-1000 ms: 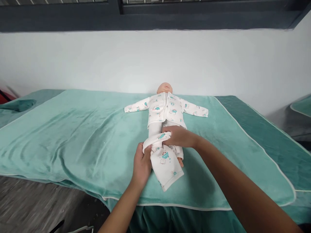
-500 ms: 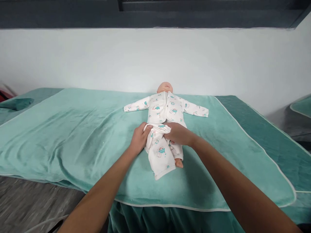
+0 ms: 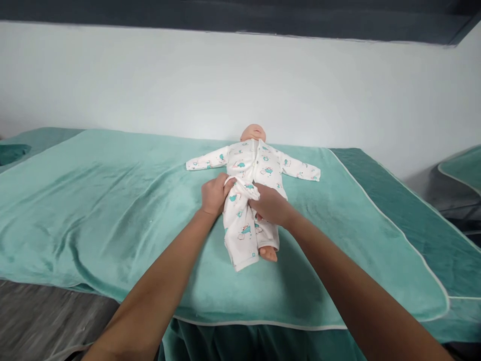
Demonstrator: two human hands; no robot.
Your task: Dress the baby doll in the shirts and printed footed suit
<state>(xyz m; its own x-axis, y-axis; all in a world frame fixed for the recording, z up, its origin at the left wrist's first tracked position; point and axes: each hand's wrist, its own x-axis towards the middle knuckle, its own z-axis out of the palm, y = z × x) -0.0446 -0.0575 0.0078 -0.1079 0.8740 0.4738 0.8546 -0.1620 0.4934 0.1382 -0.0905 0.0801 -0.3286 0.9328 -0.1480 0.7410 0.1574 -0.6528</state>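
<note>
A baby doll (image 3: 253, 132) lies on its back on the bed, arms spread, in a white printed jacket (image 3: 240, 159). White printed baby pants (image 3: 240, 233) cover its legs in part; one foot (image 3: 268, 253) sticks out of the leg on the right. My left hand (image 3: 215, 193) is closed on the waistband at its left edge. My right hand (image 3: 269, 203) grips the waistband on the other side, its fingertips partly hidden in the cloth. The pant leg on the left hangs down over the blanket, with no foot showing.
A light green blanket (image 3: 124, 200) with white piping covers the bed, over a darker green sheet (image 3: 406, 200). Behind the doll's head rises a white wall (image 3: 225, 80). Grey wood-look floor (image 3: 48, 316) shows at lower left. Another green-covered surface (image 3: 462, 168) stands at right.
Both hands have drawn the waistband a little up toward the jacket. The hanging pant leg has swung left and straightened. The view has shifted slightly.
</note>
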